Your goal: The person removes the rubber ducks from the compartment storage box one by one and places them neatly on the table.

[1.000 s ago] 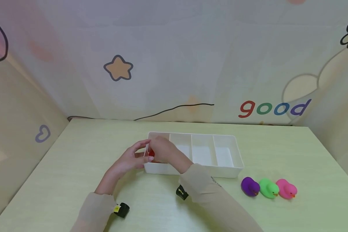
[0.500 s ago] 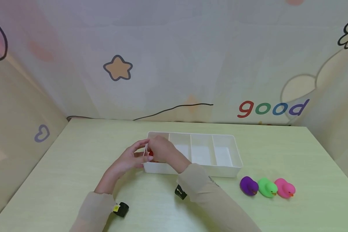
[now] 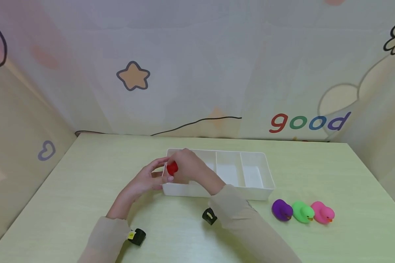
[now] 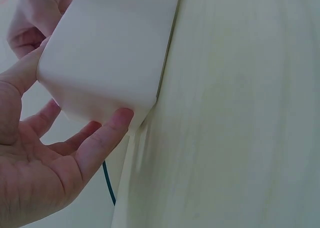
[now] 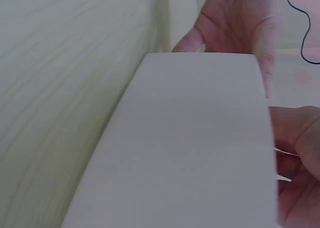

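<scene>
A white divided tray (image 3: 217,191) lies lengthwise on the table, its compartments side by side. At its left end my left hand (image 3: 147,181) grips the tray, thumb at the rim. In the left wrist view, fingers of my left hand (image 4: 55,163) touch the tray's end wall. Over the leftmost compartment, my right hand (image 3: 187,166) pinches a red toy duck (image 3: 172,168), partly hidden by the fingers. The right wrist view is mostly filled by the tray's front wall (image 5: 185,138), which hides the duck there.
To the right of the tray a purple duck (image 3: 282,210), a green duck (image 3: 303,212) and a pink duck (image 3: 322,212) sit in a row on the pale table (image 3: 171,233). Behind the table hangs a printed cloth backdrop (image 3: 197,73).
The right hand has risen slightly from the leftmost compartment, and the red duck in its fingers has come up and shows more. My left hand stays on the tray.
</scene>
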Available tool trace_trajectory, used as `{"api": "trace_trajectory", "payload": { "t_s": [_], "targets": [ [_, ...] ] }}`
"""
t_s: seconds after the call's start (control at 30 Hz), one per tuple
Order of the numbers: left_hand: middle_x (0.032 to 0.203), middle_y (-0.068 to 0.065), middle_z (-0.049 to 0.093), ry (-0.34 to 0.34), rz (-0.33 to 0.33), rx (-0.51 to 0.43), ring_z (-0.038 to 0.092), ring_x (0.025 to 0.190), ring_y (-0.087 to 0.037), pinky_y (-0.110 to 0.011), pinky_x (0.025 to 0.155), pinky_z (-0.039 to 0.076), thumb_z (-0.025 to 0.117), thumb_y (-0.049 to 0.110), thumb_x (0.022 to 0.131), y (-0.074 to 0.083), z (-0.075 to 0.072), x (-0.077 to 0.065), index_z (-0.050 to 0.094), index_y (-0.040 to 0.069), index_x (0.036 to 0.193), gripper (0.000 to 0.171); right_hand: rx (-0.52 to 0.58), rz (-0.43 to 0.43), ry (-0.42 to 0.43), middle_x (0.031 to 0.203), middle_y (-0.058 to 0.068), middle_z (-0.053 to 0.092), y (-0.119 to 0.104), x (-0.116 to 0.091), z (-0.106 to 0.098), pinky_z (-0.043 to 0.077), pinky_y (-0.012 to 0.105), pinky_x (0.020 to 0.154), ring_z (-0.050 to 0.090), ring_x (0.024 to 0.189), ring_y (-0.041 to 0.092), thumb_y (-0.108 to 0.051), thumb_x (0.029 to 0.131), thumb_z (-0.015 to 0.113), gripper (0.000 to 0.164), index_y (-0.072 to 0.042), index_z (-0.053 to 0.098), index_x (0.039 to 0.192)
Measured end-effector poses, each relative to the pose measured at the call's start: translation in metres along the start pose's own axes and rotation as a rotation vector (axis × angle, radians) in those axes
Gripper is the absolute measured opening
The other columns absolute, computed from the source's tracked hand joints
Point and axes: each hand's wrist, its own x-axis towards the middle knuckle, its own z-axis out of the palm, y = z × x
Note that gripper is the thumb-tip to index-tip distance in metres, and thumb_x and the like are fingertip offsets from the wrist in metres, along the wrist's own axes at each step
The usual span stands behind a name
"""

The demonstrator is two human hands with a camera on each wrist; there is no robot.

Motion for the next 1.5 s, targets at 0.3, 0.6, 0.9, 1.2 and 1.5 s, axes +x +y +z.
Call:
{"api": "trace_trajectory", "payload": {
  "t_s": [0.3,0.6,0.9,1.2,1.5],
  "targets": [
    [0.142,-0.014,0.026,0.010,-0.002,0.004,0.036,0.125,-0.040,-0.042,0.080,0.051,0.068,0.021,0.082,0.000,0.000,0.002,0.035,0.021,0.139,0.066,0.063,0.005,0.100,0.092,0.005,0.065,0.003,-0.022,-0.018,0.051,0.023,0.068,0.057,0.085,0.019,-0.003,0.072,0.071,0.027,-0.005,0.067,0.098],
    [0.142,-0.013,0.027,0.034,-0.037,0.014,0.038,0.124,-0.038,-0.041,0.080,0.052,0.069,0.020,0.082,0.000,0.000,0.000,0.036,0.022,0.138,0.066,0.292,-0.075,0.174,0.097,0.005,0.065,0.004,-0.060,-0.045,0.052,0.030,0.077,0.060,0.087,0.017,0.000,0.072,0.072,0.030,-0.004,0.067,0.101],
    [0.143,-0.012,0.026,0.047,-0.064,-0.003,0.036,0.126,-0.037,-0.041,0.082,0.050,0.068,0.016,0.082,0.002,-0.001,-0.002,0.035,0.022,0.139,0.066,0.588,0.003,0.176,0.104,0.012,0.064,0.017,-0.101,-0.062,0.054,0.029,0.072,0.063,0.088,0.023,0.006,0.070,0.072,0.036,0.000,0.065,0.105],
    [0.142,-0.012,0.027,0.031,-0.046,-0.002,0.037,0.126,-0.036,-0.041,0.082,0.050,0.070,0.019,0.081,0.001,0.001,0.001,0.035,0.021,0.139,0.068,0.604,0.028,0.199,0.104,0.015,0.065,0.033,-0.137,-0.066,0.052,0.030,0.078,0.063,0.090,0.022,0.008,0.069,0.072,0.037,0.002,0.064,0.105],
    [0.141,-0.011,0.027,0.029,-0.041,-0.017,0.037,0.126,-0.034,-0.041,0.082,0.050,0.069,0.018,0.081,0.000,0.003,0.002,0.036,0.022,0.139,0.067,0.562,0.124,0.246,0.106,0.014,0.064,0.053,-0.177,-0.068,0.052,0.025,0.077,0.064,0.090,0.013,0.000,0.070,0.074,0.040,-0.002,0.064,0.109]
  ]
}}
